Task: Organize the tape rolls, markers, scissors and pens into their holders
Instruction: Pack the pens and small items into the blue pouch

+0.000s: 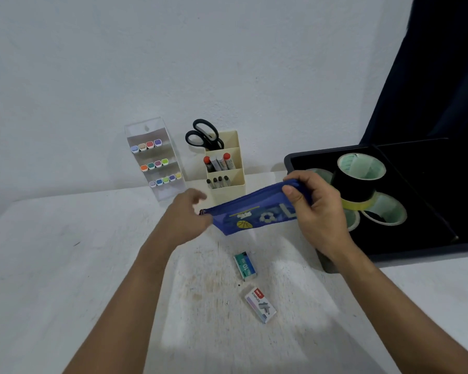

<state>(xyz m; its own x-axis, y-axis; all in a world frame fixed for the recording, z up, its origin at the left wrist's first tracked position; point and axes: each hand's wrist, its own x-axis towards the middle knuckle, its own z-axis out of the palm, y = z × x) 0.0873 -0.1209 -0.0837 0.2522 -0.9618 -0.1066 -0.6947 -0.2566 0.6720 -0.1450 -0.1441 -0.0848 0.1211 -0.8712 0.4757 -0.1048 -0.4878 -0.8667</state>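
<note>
I hold a blue zip pouch (250, 214) above the table between both hands. My right hand (315, 209) pinches its right top corner. My left hand (185, 215) grips its left end by the zipper. Black scissors (203, 136) stand in the back slot of a cream desk holder (234, 182). Whiteboard markers (220, 161) fill its middle slot and black pens (218, 182) its front slot. A clear tiered rack (157, 157) holds several coloured markers in three rows. Several tape rolls (361, 174) sit in a dark tray (422, 244) at the right.
Two small staple boxes lie on the white table, a teal one (245, 265) and a white one (260, 307), both in front of the pouch. A white wall stands behind the holders. Dark cloth (438, 76) hangs at the upper right.
</note>
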